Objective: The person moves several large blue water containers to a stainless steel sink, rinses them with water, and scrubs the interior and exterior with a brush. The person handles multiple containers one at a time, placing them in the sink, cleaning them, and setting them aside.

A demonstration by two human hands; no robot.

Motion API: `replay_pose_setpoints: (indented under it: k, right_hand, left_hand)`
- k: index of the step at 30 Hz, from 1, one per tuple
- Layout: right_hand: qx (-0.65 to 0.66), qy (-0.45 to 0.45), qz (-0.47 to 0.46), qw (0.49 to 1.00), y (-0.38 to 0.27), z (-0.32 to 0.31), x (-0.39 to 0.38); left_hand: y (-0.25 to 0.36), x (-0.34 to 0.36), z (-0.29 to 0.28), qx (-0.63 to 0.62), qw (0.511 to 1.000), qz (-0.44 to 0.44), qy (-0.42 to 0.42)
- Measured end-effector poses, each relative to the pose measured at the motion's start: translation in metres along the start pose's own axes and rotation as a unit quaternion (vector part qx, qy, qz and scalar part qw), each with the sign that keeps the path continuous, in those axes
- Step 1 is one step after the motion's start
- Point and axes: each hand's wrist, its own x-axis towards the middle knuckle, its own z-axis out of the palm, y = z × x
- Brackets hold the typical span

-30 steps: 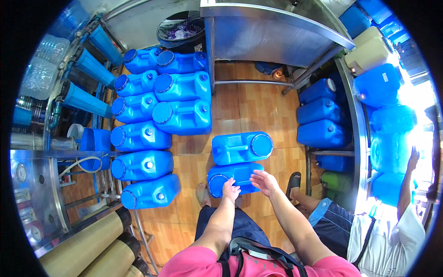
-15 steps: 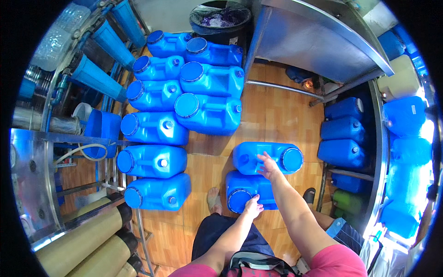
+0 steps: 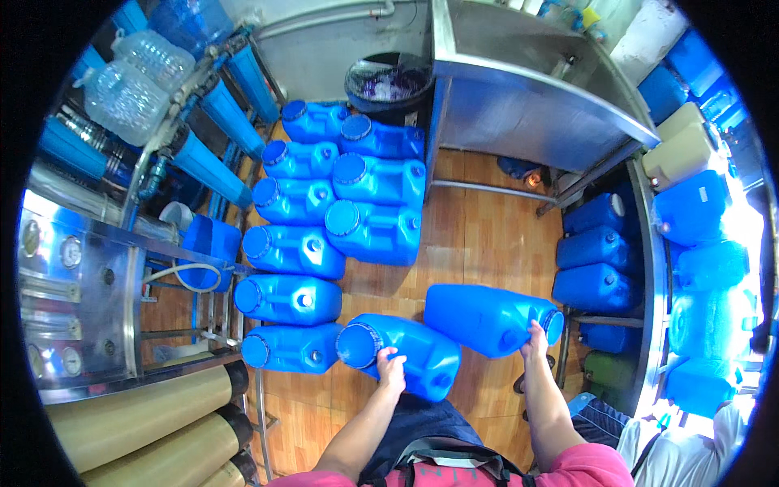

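Observation:
My left hand is closed round the handle of a blue plastic jug, which is tilted, its wide round lid toward the left. To its right, my right hand grips a second blue jug by its near side, close to the wide lid. This jug leans over with its lid at the right and its small cap facing me. Fingers of both hands are partly hidden by the jugs. Beyond my left hand stand several like blue jugs in two columns on the floor.
A steel sink table stands ahead, a black bin beside it. Along the left run a metal gauge panel and tan cylinders. More blue jugs sit on the right. A person's leg shows at the lower right.
Both jugs in my hands have turned and moved apart, the left one leftward toward the standing jugs. My right hand has shifted right and closed on its jug. The view has tipped up.

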Motion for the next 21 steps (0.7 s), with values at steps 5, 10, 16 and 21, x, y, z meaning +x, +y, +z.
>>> replay_pose_setpoints:
  k: [5, 10, 16, 21]
  right_hand:
    - [-0.198, -0.004, -0.119, 0.973, -0.057, -0.016, -0.096]
    - [-0.383, -0.006, -0.236, 0.893, -0.111, 0.0, -0.177]
    - [-0.564, -0.003, -0.378, 0.734, -0.188, 0.011, -0.217]
    - [-0.545, 0.017, -0.42, 0.726, -0.245, 0.044, -0.252]
  left_hand:
    - [0.099, -0.107, -0.012, -0.058, 0.97, 0.233, -0.019]
    - [0.195, -0.185, -0.005, 0.012, 0.939, 0.34, 0.05]
    - [0.284, -0.203, 0.006, 0.111, 0.891, 0.432, 0.079]
    - [0.364, -0.148, 0.037, 0.097, 0.864, 0.492, 0.043]
